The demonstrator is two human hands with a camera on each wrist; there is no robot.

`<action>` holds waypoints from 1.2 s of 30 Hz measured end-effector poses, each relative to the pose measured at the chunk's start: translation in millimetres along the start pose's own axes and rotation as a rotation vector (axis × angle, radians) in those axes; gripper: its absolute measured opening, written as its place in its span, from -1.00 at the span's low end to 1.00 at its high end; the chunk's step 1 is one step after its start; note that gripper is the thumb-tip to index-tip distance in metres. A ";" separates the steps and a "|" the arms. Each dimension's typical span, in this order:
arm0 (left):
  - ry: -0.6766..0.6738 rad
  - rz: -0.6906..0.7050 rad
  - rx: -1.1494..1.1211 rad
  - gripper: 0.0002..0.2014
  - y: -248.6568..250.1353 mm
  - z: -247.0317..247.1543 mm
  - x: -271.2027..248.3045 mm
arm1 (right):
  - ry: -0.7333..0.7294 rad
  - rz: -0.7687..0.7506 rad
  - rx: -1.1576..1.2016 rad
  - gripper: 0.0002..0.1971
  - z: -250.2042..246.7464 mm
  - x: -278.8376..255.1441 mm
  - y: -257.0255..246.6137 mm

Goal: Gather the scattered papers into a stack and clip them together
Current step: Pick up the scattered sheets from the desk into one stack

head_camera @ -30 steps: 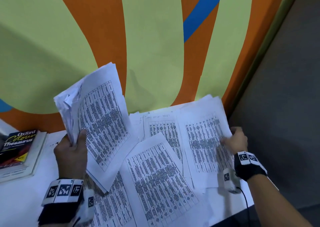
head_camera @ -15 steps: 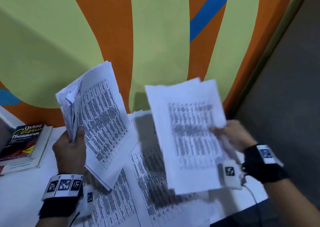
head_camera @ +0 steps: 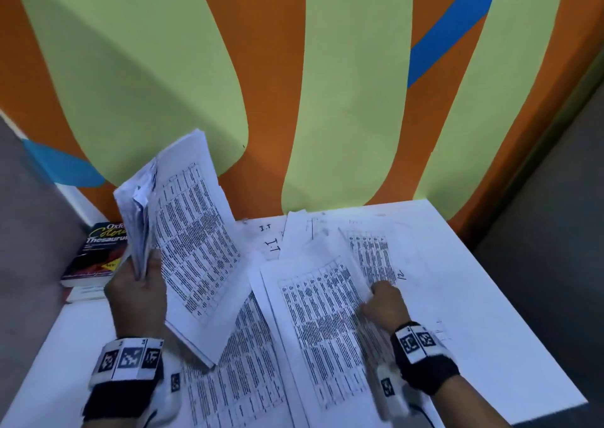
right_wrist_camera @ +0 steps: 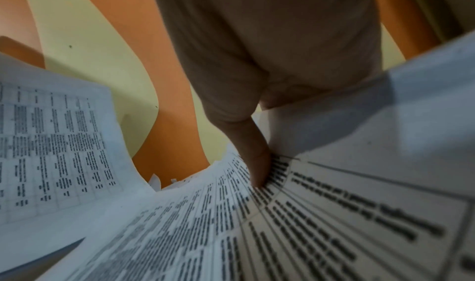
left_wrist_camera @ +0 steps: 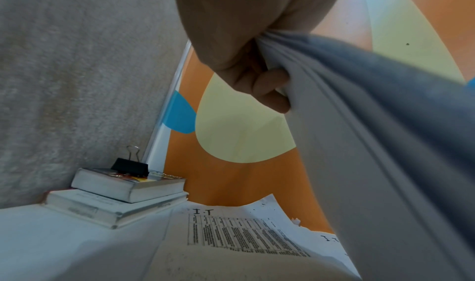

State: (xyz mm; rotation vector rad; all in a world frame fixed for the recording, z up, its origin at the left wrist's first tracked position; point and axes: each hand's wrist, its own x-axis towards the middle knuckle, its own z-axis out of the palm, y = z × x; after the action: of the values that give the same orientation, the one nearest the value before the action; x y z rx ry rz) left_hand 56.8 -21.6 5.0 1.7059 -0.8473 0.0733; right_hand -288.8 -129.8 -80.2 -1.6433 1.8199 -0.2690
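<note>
Lying nearest the person, loose white printed sheets with dense tables (head_camera: 248,382) overlap one another across the white worktop (head_camera: 510,346). On them the right hand (head_camera: 384,303) presses its thumb on the edge of one printed sheet (head_camera: 322,326); the right wrist view shows the thumb (right_wrist_camera: 257,163) flat on the print with paper lifted over the curled fingers, so it pinches that sheet's edge. To the left, the left hand (head_camera: 139,293) is raised above the worktop, its fingers (left_wrist_camera: 267,86) curled round the lower corner of a gathered bundle of white printed papers (head_camera: 192,241), which stands tilted, its top edges fanned and uneven. Farther back, more white sheets marked "I.T" (head_camera: 273,246) lie near the wall. At the far left corner two stacked books (left_wrist_camera: 123,192) rest on the worktop, a black binder clip with wire handles (left_wrist_camera: 131,164) sitting on the upper book. Behind everything rises an orange wall with pale green and blue shapes (head_camera: 327,84).
</note>
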 end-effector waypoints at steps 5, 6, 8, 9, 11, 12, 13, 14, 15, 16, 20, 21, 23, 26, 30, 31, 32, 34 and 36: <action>0.003 -0.069 0.009 -0.62 -9.5 -9.0 4.5 | 0.060 -0.159 0.224 -0.55 -31.4 -17.9 -11.8; 0.005 -0.103 0.006 -0.61 -13.6 -10.4 7.3 | 0.068 -0.233 0.258 -0.53 -47.5 -22.1 -15.4; 0.019 -0.163 -0.022 -0.58 -18.9 -12.6 13.3 | 0.075 -0.355 0.339 -0.64 -81.5 -27.1 -23.2; 0.022 -0.176 -0.043 -0.57 -18.2 -13.0 15.2 | 0.070 -0.385 0.405 -0.72 -98.3 -29.5 -27.8; 0.007 -0.188 -0.090 -0.60 -10.9 -11.9 17.0 | 0.025 -0.407 0.594 -0.70 -124.4 -28.5 -36.7; -0.008 -0.195 -0.115 -0.64 -5.1 -9.7 17.0 | -0.019 -0.405 0.713 -0.60 -132.6 -25.5 -40.5; -0.033 -0.188 -0.144 -0.66 2.0 -7.0 16.7 | -0.064 -0.392 0.818 -0.46 -138.2 -21.9 -45.3; -0.066 -0.175 -0.173 -0.67 8.9 -3.9 15.9 | -0.112 -0.381 0.898 -0.32 -139.6 -18.8 -50.1; -0.105 -0.170 -0.204 -0.71 17.4 -0.3 15.2 | -0.149 -0.368 0.948 -0.24 -138.1 -15.3 -56.1; -0.144 -0.170 -0.226 -0.75 26.6 3.2 13.3 | -0.180 -0.365 0.980 -0.23 -134.3 -12.8 -62.2; -0.379 -0.199 -0.294 -0.86 41.3 24.1 4.8 | -0.262 -0.335 1.009 -0.67 -104.7 -2.4 -82.8; -0.450 -0.225 -0.319 -0.83 40.2 29.8 2.5 | -0.264 -0.324 0.977 -0.78 -96.8 -0.9 -86.2; -0.560 -0.261 -0.304 -0.73 37.8 37.5 -1.9 | -0.278 -0.313 0.911 -0.83 -83.6 3.9 -89.1; -0.655 -0.300 -0.341 -0.58 41.4 42.3 -7.2 | -0.307 -0.293 0.845 -0.69 -73.2 8.8 -87.3; -0.648 -0.325 -0.399 -0.57 50.6 39.8 -11.4 | -0.256 -0.293 0.827 -0.69 -64.9 8.7 -85.8; -0.659 -0.302 -0.426 -0.61 51.4 38.8 -12.3 | -0.214 -0.291 0.832 -0.68 -62.5 7.2 -87.1; -0.676 -0.268 -0.420 -0.61 54.5 37.8 -13.0 | -0.164 -0.295 0.842 -0.65 -60.1 4.8 -89.5; -0.702 -0.178 -0.365 -0.74 60.2 37.9 -14.1 | -0.038 -0.353 0.833 -0.58 -57.4 -2.6 -97.0; -0.647 -0.088 -0.322 -0.82 64.9 41.6 -11.6 | 0.078 -0.456 0.813 -0.55 -59.5 -12.0 -108.3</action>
State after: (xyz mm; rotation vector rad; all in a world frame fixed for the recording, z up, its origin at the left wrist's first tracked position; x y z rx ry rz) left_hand -4.0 -56.3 39.4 1.4624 -1.1761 -0.6732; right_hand -236.6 -155.2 29.6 -1.4078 1.1050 -1.1189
